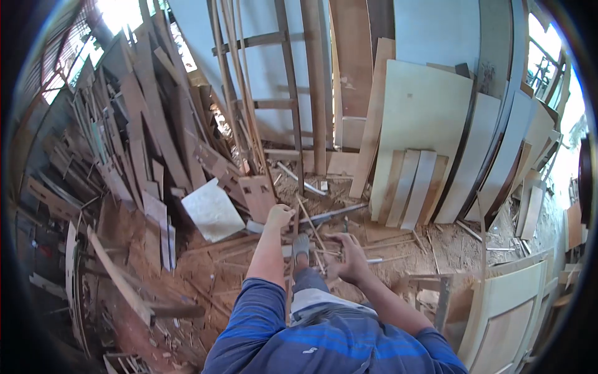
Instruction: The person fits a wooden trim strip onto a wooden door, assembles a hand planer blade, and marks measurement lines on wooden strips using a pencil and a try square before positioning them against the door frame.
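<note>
My left hand point(280, 215) is closed at the top of a narrow wooden strip point(289, 299), which runs down beside my leg. The grip is partly hidden by the curled fingers. To the right and lower, my right hand point(352, 258) has its fingers bent and apart, with nothing plainly held. Thin sticks point(309, 224) lie on the ground between and beyond the hands. My shod foot point(301, 244) shows between them.
Scrap boards point(149, 118) lean in a dense pile at the left, near a white panel point(213, 210). A ladder-like frame point(288, 68) and large panels point(420, 118) stand ahead. A panelled door point(504, 318) is at the lower right. Offcuts litter the dirt floor.
</note>
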Tool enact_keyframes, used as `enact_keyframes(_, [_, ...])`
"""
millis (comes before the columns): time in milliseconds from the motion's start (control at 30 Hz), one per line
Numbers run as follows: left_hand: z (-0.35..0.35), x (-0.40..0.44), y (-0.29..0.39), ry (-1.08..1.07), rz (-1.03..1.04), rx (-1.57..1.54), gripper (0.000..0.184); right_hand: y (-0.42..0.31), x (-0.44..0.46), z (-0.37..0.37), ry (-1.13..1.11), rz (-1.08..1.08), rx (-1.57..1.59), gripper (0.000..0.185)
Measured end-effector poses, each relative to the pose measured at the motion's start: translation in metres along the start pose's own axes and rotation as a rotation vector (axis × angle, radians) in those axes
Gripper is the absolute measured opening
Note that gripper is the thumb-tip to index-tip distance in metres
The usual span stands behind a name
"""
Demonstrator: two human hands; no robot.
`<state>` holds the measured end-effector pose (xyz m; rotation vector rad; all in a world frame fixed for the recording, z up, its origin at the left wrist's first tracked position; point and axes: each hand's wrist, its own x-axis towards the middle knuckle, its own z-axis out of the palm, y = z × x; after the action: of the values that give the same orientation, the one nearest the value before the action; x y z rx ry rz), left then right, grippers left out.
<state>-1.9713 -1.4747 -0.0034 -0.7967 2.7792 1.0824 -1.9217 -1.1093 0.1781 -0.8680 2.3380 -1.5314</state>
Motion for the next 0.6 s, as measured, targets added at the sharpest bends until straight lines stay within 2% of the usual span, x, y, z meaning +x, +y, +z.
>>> enact_keyframes(33, [-0.013, 0.051, -0.017, 0.064, 0.044, 0.0, 0.029, 0.008, 0.028, 0.009, 0.032, 0.028, -0.014, 0.055])
enact_keyframes(133, [-0.065, 0.203, -0.027, 0.253, -0.011, -0.122, 0.026, -0.008, 0.123, 0.036, 0.024, 0.118, 0.068, 0.046])
enact_keyframes(233, [-0.13, 0.34, -0.014, 0.427, 0.105, -0.295, 0.029, -0.013, 0.227, 0.079, -0.024, -0.06, -0.021, 0.043])
enact_keyframes(300, [-0.192, 0.414, 0.01, 0.503, 0.141, -0.199, 0.027, -0.033, 0.289, 0.094, -0.027, -0.052, 0.012, 0.042])
enact_keyframes(367, [-0.244, 0.47, 0.035, 0.642, 0.201, -0.252, 0.029, -0.042, 0.331, 0.106, -0.002, -0.081, 0.035, 0.036])
enact_keyframes(433, [-0.282, 0.527, 0.047, 0.801, 0.284, -0.113, 0.035, -0.044, 0.353, 0.117, -0.01, 0.036, 0.046, 0.033])
enact_keyframes(533, [-0.325, 0.556, 0.084, 0.742, 0.308, -0.188, 0.043, -0.046, 0.379, 0.126, -0.002, 0.118, -0.023, 0.03])
enact_keyframes(600, [-0.334, 0.572, 0.095, 0.702, 0.183, -0.214, 0.038, -0.045, 0.389, 0.132, -0.015, 0.205, -0.008, 0.033])
